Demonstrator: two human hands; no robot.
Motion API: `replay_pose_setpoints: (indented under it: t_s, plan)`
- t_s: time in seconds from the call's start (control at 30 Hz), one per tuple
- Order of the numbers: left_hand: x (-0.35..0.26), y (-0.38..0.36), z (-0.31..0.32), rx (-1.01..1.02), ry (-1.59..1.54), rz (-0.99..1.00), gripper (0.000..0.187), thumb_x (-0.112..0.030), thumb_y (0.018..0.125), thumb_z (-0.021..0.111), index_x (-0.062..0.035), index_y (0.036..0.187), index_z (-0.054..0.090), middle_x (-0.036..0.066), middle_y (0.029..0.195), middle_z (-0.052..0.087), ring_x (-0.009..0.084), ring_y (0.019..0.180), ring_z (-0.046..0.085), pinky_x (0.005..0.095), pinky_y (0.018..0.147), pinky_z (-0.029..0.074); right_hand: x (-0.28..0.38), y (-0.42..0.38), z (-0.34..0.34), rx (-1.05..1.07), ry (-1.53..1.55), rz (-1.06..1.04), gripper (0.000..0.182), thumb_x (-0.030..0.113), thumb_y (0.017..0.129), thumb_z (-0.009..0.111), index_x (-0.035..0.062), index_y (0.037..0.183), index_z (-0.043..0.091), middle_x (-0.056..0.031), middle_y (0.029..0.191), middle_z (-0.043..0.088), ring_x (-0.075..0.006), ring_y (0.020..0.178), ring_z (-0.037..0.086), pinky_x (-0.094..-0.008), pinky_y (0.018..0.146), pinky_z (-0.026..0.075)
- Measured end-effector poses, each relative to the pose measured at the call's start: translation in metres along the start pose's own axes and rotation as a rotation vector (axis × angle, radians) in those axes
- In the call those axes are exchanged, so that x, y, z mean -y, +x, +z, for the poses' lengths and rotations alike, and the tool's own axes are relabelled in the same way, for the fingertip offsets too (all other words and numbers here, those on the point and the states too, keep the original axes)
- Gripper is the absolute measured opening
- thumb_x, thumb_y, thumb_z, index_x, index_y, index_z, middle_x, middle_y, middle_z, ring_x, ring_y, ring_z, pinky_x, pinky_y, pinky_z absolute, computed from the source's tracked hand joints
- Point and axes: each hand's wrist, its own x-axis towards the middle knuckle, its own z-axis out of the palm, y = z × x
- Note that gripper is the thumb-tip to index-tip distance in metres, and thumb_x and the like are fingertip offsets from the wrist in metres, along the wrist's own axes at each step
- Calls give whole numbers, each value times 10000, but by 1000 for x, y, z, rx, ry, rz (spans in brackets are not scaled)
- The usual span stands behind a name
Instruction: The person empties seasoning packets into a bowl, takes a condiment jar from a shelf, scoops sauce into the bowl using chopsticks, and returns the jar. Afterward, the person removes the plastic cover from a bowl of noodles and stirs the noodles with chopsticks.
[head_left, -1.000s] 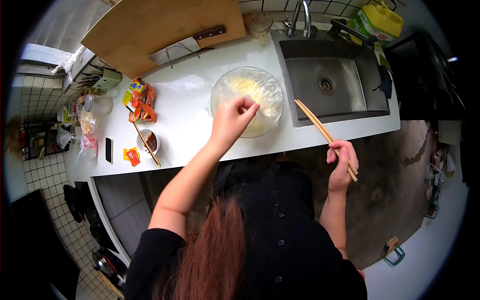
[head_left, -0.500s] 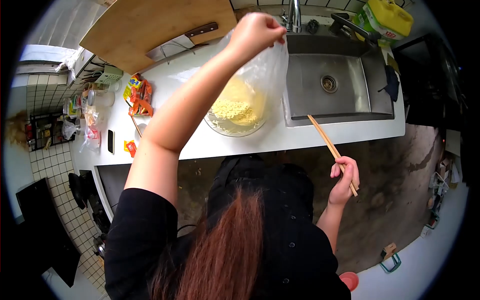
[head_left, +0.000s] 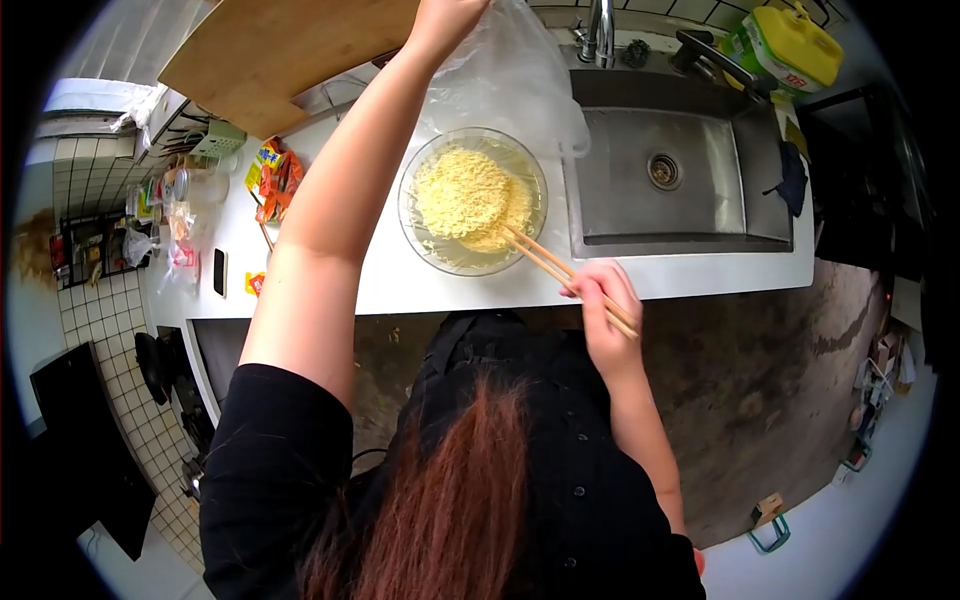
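A clear glass bowl (head_left: 406,222) stands on the counter, holding pale yellow instant noodle cakes (head_left: 462,192). My right hand (head_left: 608,305) is closed around a pair of wooden chopsticks (head_left: 548,258), whose tips touch the noodles at the bowl's lower right. At the top edge of the view, my left hand (head_left: 450,20) is closed on a sheet of clear plastic film or bag (head_left: 515,85), with the fingers partly out of frame. The plastic hangs down behind the bowl and reaches the sink's left edge.
Right of the bowl is a steel sink (head_left: 670,225) with a faucet (head_left: 600,35). A wooden board (head_left: 270,60) leans at the back left. Orange noodle packets (head_left: 275,185) and a phone (head_left: 219,272) lie at left. A yellow-green jug (head_left: 790,50) stands behind the sink.
My left hand has lifted up and left, drawing the plastic away from over the bowl. My right hand has brought the chopsticks left from in front of the sink into the noodles.
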Motion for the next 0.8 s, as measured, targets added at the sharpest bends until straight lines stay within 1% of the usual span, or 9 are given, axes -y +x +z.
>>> replay_pose_setpoints:
  t_s: [0.1, 0.17, 0.27, 0.37, 0.47, 0.5, 0.53, 0.67, 0.8]
  plan:
    - [49, -26, -9, 32, -48, -25, 298, -234, 899, 645, -14, 1101, 641, 177, 1055, 687, 283, 1025, 657, 361, 919, 505, -8, 25, 36, 40, 127, 108, 104, 56, 959, 505, -9, 938, 584, -104, 891, 570, -200, 735, 610, -301, 682, 486]
    - [58, -41, -24, 75, 223, 118, 328, -288, 941, 582, 6, 1046, 682, 142, 998, 720, 239, 877, 680, 331, 807, 520, -17, 37, 55, 53, 125, 198, 100, 55, 956, 516, -3, 950, 596, -105, 908, 569, -214, 756, 612, -311, 689, 486]
    - [67, -54, -38, 156, 290, -68, 399, -335, 969, 514, 10, 1118, 648, 177, 1081, 690, 311, 1038, 643, 367, 916, 480, -46, 44, 80, 45, -48, 91, 168, 114, 998, 494, -1, 1008, 617, -66, 916, 542, -119, 709, 593, -258, 650, 484]
    - [67, -58, -54, 271, 497, -176, 439, -386, 975, 487, -3, 1075, 676, 164, 977, 707, 267, 921, 673, 352, 852, 508, -61, 45, 97, 58, -107, 21, 155, 98, 993, 507, 3, 1007, 629, -64, 938, 545, -123, 690, 588, -247, 641, 485]
    - [44, -64, -76, 491, 384, -532, 463, -419, 978, 473, -18, 1014, 702, 121, 820, 685, 202, 754, 650, 325, 754, 513, -80, 49, 108, 84, -103, -16, 148, 74, 988, 510, -14, 985, 629, -75, 944, 553, -135, 703, 621, -255, 628, 513]
    - [34, -72, -85, 453, 349, -477, 468, -425, 979, 472, -19, 991, 706, 101, 776, 661, 183, 713, 622, 316, 722, 503, -84, 51, 110, 87, -108, -36, 149, 71, 988, 508, -17, 982, 629, -78, 940, 556, -137, 706, 629, -258, 627, 520]
    - [21, -85, -94, 413, 315, -419, 475, -430, 979, 472, -20, 968, 711, 82, 733, 637, 165, 672, 595, 307, 690, 492, -79, 55, 112, 59, -34, 39, 117, 46, 953, 525, -16, 940, 624, -116, 888, 585, -232, 771, 630, -321, 682, 501]
    - [-13, -144, -126, 257, 156, -277, 438, -374, 988, 496, 5, 883, 688, 23, 625, 506, 114, 606, 480, 287, 593, 412, -90, 69, 103, -102, 279, 309, 234, 94, 995, 462, -54, 885, 605, -93, 866, 603, -166, 611, 648, -285, 588, 554]
    - [-26, -212, -151, 109, 59, -314, 320, -265, 976, 534, 6, 886, 677, 29, 604, 483, 96, 581, 432, 281, 545, 359, -87, 77, 84, -247, 571, 517, 196, 102, 960, 498, -51, 880, 591, -138, 844, 608, -222, 634, 650, -340, 642, 590]
